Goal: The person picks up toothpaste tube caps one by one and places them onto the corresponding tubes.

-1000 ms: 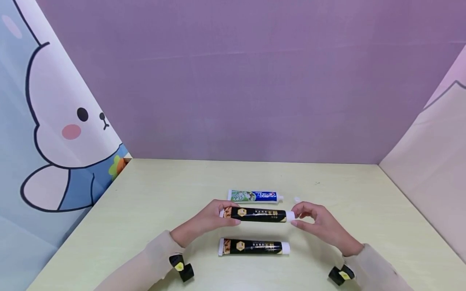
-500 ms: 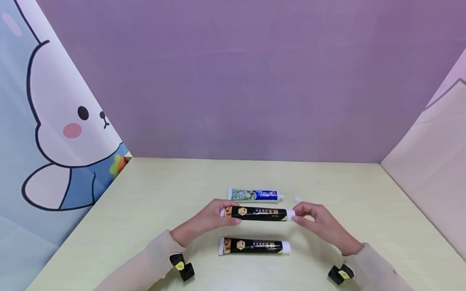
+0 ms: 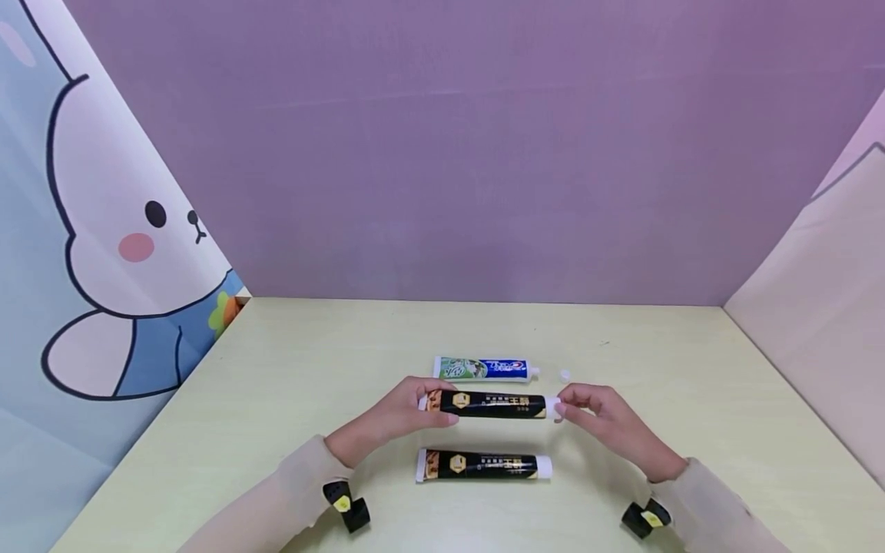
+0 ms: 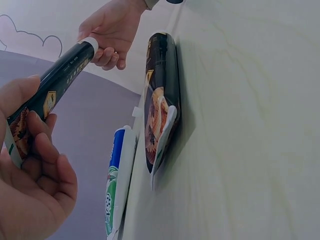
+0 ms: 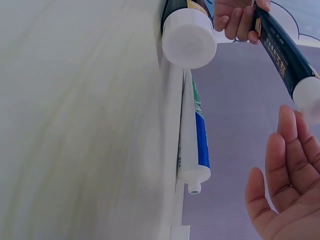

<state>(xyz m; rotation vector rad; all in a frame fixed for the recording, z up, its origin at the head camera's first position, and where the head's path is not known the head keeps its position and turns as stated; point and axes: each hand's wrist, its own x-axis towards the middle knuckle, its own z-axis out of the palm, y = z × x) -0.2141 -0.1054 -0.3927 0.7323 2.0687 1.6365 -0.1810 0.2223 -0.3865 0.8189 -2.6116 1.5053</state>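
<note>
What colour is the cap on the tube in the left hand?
White; the cap shows best in the right wrist view.

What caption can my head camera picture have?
Left hand holds a black tube; right hand pinches its white cap above the table.

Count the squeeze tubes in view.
3: a raised black tube in the left hand, a second black tube lying on the table at the near side, and a green-and-blue tube lying farther back. No others show.
</note>
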